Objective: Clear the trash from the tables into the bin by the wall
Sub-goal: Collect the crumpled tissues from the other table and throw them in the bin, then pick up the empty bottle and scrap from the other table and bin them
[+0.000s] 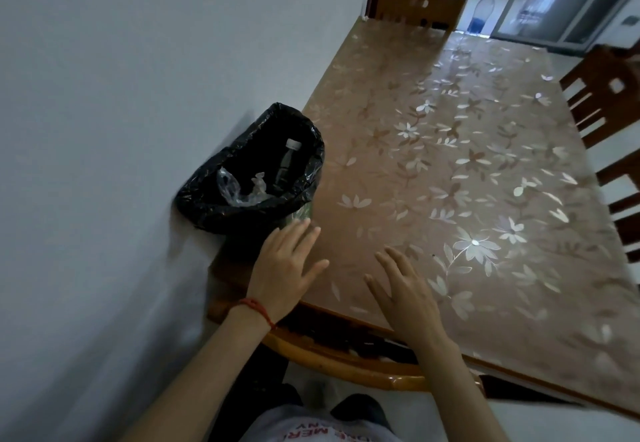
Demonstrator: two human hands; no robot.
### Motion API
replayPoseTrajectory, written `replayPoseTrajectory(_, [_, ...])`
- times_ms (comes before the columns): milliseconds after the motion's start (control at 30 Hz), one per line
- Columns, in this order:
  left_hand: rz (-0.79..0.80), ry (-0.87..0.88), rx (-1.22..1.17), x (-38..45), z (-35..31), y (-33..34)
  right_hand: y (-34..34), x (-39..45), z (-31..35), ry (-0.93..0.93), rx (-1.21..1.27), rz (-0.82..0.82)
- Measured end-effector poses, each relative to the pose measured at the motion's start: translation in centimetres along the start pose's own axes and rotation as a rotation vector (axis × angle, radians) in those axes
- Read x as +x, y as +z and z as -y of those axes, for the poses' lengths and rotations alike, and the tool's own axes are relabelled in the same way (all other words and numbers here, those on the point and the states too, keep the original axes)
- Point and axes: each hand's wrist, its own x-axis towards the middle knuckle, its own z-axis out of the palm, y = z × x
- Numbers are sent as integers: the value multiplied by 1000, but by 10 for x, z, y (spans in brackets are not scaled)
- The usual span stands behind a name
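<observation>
A bin lined with a black bag (207, 199) stands against the white wall, at the table's left edge. Inside it lie a clear plastic bottle with a white cap (288, 161) and crumpled clear plastic (239, 189). My left hand (284, 268) hovers flat, fingers spread, just in front of the bin over the table's near left corner; it wears a red string at the wrist and holds nothing. My right hand (405, 292) is spread over the near edge of the table (450, 171), also holding nothing.
The table has a brown cover with a shiny flower pattern. Wooden chairs stand at the far end (419, 5), at the right side (609, 123) and under the near edge (329, 351). A large water bottle (481, 12) stands on the floor by a glass door.
</observation>
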Motion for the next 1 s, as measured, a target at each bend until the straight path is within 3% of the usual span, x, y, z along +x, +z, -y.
replayPoseTrajectory(133, [136,10,100,5,-1,15,-6,-19,-18,130,-77,-8])
replayPoseTrajectory(567, [256,181,132,23,-24,52,-22,-84,-62,462,-179,-190])
replayPoseTrajectory(1000, [349,571,110,41,-128,87,-35,-188,-94,891,-155,-368])
